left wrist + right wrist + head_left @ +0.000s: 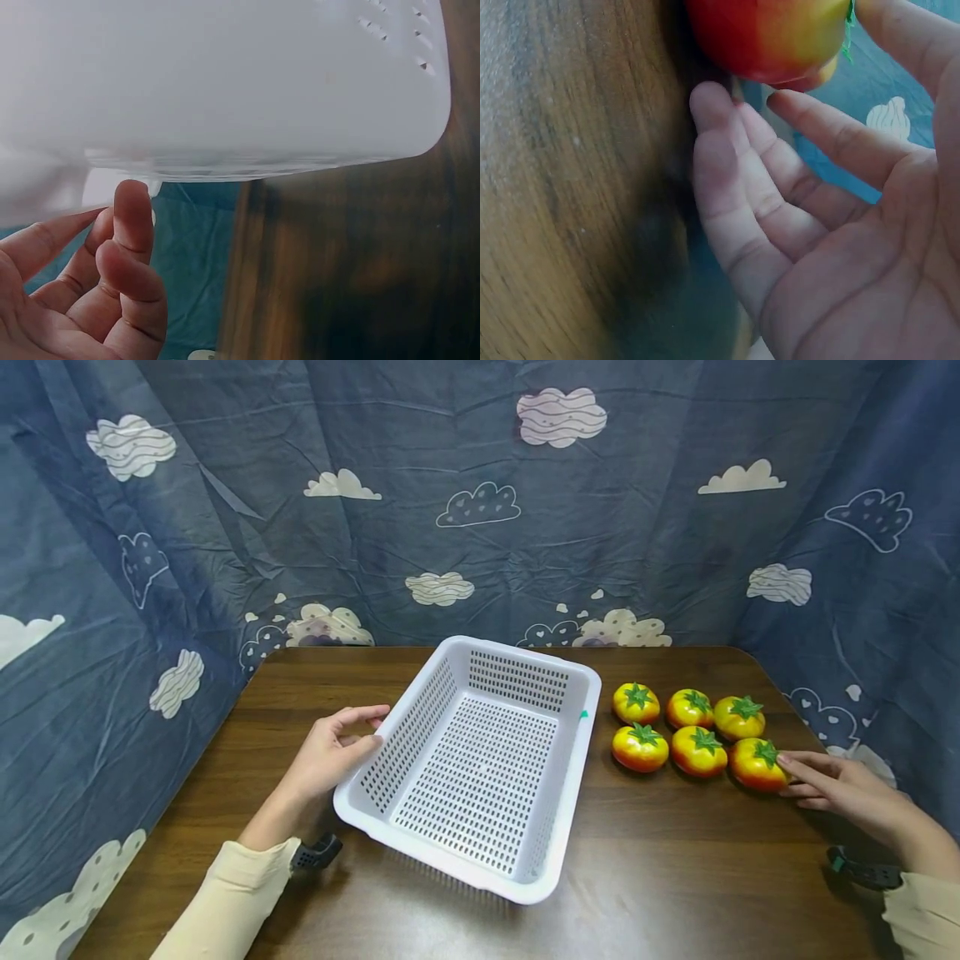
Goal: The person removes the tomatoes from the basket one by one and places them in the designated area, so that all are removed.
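Note:
A white perforated plastic basket (pixel 480 777) sits at a slant in the middle of the table. Beside its left rim is my left hand (pixel 337 747), fingers loosely bent; in the left wrist view the fingertips (pixel 133 206) lie close under the basket's edge (pixel 225 161). Whether they touch it, I cannot tell. At the right, my right hand (pixel 843 785) reaches the nearest right tomato (pixel 753 768), red and yellow with green leaves. Its thumb lies at the tomato's leaf, and the other fingers (pixel 716 172) stay loosely bent beside the fruit, not wrapped round it.
More tomatoes stand in two rows right of the basket, among them a front-left one (pixel 640 748) and a back-right one (pixel 738 718). The brown wooden table (pixel 675 877) ends at a blue cloud-print cloth (pixel 480 568) behind and at both sides.

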Action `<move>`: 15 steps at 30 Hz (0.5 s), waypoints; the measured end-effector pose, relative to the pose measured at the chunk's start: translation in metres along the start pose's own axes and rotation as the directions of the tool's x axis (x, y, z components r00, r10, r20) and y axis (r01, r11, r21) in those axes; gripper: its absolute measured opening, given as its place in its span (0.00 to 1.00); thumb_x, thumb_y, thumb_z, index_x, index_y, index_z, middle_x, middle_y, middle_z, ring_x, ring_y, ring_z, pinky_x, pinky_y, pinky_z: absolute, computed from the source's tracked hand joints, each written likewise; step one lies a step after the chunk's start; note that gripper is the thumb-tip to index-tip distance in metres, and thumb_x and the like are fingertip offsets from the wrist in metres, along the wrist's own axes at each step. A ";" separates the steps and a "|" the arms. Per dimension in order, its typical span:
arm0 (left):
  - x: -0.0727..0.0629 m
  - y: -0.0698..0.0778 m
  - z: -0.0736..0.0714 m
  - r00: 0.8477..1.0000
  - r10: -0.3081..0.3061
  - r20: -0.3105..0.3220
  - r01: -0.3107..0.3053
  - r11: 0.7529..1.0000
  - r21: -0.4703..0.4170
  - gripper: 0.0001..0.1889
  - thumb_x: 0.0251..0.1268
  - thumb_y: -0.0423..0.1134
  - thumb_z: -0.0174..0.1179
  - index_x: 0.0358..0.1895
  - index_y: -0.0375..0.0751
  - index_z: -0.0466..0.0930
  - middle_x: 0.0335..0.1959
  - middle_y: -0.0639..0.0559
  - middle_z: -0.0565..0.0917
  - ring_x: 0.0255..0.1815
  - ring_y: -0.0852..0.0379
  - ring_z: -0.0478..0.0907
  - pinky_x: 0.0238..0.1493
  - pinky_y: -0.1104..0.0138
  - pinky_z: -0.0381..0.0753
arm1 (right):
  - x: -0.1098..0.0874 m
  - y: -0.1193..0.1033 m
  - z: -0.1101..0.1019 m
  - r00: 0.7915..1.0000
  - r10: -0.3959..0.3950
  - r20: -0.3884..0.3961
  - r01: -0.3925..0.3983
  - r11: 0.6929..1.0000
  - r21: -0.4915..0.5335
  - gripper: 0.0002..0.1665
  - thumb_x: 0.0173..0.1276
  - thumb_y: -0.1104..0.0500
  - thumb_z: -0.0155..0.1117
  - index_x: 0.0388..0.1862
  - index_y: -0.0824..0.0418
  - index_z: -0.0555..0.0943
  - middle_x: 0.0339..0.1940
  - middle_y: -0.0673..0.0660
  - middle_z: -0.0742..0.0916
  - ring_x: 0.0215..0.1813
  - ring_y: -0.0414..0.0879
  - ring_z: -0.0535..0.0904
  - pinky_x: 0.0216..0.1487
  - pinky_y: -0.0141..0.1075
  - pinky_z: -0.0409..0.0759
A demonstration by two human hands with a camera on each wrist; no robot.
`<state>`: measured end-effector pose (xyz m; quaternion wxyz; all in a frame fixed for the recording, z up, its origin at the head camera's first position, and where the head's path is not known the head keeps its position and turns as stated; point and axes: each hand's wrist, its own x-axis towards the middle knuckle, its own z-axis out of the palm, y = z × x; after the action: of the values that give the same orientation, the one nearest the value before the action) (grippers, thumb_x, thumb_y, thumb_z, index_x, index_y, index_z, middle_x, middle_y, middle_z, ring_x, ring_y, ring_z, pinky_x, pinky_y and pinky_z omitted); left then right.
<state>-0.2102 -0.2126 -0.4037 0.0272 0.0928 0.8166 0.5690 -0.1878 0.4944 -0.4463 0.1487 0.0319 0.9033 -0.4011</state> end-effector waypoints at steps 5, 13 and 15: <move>0.002 0.006 -0.004 0.999 0.012 -0.031 -0.010 0.998 0.059 0.25 0.73 0.32 0.64 0.72 0.38 0.80 0.57 0.35 0.81 0.26 0.60 0.81 0.31 0.71 0.84 | -0.002 -0.008 -0.002 1.000 0.014 -0.017 -0.014 0.999 -0.031 0.49 0.89 0.41 0.43 0.79 0.87 0.53 0.66 0.83 0.79 0.45 0.31 0.86 0.45 0.31 0.91; 0.004 0.015 -0.009 0.997 0.063 -0.044 -0.055 0.984 0.169 0.26 0.78 0.39 0.64 0.76 0.41 0.74 0.65 0.34 0.82 0.53 0.46 0.87 0.43 0.61 0.91 | -0.006 -0.039 -0.009 0.988 -0.052 -0.144 0.016 0.971 -0.239 0.47 0.87 0.39 0.47 0.77 0.82 0.60 0.71 0.87 0.72 0.43 0.28 0.80 0.40 0.37 0.88; 0.004 0.019 -0.011 0.996 0.082 -0.044 -0.071 0.976 0.205 0.29 0.79 0.42 0.64 0.78 0.42 0.72 0.70 0.35 0.80 0.64 0.39 0.85 0.52 0.52 0.91 | -0.007 -0.048 -0.009 0.981 -0.094 -0.172 0.042 0.957 -0.288 0.46 0.86 0.40 0.49 0.77 0.81 0.61 0.69 0.87 0.73 0.46 0.43 0.85 0.46 0.49 0.89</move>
<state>-0.2132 -0.2155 -0.3824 -0.0258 0.1116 0.8668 0.4853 -0.1919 0.4690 -0.4036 0.0537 0.0161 0.9617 -0.2682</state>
